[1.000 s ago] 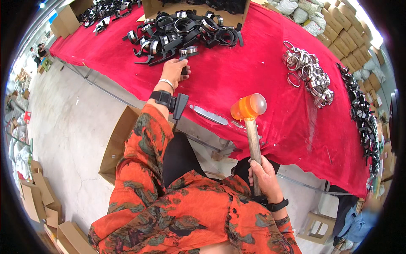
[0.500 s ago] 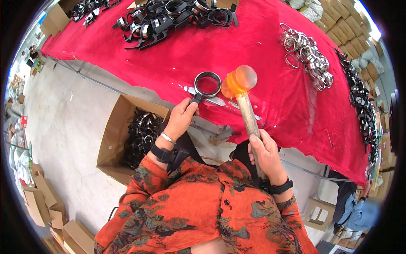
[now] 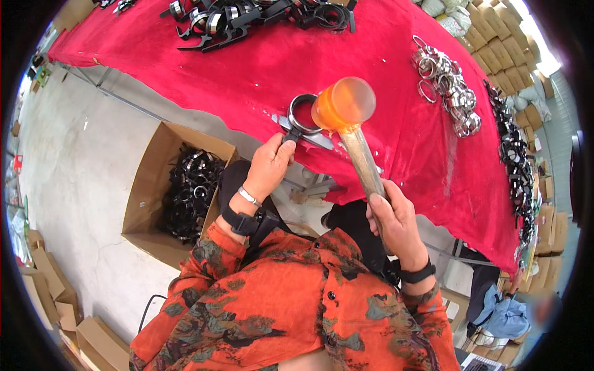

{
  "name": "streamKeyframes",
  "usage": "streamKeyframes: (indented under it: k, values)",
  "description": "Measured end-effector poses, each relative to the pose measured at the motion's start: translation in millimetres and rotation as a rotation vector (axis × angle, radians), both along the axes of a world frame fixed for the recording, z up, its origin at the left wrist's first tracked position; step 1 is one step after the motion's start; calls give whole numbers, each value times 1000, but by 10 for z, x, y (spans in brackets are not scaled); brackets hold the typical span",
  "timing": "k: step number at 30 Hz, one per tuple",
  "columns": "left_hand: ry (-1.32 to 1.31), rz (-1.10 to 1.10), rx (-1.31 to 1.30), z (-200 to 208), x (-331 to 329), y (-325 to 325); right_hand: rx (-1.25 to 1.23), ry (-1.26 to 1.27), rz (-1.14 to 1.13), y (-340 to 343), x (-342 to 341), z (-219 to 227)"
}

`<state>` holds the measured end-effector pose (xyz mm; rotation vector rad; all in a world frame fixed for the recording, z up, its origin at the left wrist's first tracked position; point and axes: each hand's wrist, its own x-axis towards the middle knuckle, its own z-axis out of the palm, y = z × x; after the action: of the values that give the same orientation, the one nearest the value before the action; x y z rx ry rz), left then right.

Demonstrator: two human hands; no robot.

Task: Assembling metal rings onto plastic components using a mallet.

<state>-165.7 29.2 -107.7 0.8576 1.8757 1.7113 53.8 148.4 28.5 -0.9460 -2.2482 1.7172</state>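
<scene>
Ring-shaped black and silver metal clamp lay flat on the red cloth-covered tabletop, near its front edge, resting on a flat grey metal strip.

At far left, an open brown cardboard box on the floor held a heap of similar dark clamps.

Left hand was closed on the clamp's short stem, pinching it at the ring's near side; the clamp extended away from that hand, toward the far side of the tabletop.

Right hand was clenched around the wooden handle of an orange translucent-headed mallet. The handle's long axis ran from that hand up and leftward, placing the mallet head just beside the ring, overlapping its right rim in this view. Contact could not be determined.

Further right, loose silver metal rings were piled on the cloth.
</scene>
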Motion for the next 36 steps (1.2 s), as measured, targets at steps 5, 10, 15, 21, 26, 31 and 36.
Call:
streamKeyframes:
  k: [5,10,15,21,26,31,36]
  values:
    - [65,92,19,76,79,42,281,239,123,-61,-190,70]
    - [91,107,54,49,75,90,302,68,270,20,-538,-25]
    - [135,111,-5,84,53,34,74,272,154,-49,-578,264]
    - [91,82,-15,138,81,68,66,-14,120,278,-738,-90]
    - [47,81,0,57,42,7,-36,156,-8,171,-767,489]
    - [43,-3,-10,97,48,53,-15,-73,-1,330,-524,-49]
    - [23,-10,-15,37,6,18,-135,-66,-64,411,-540,33]
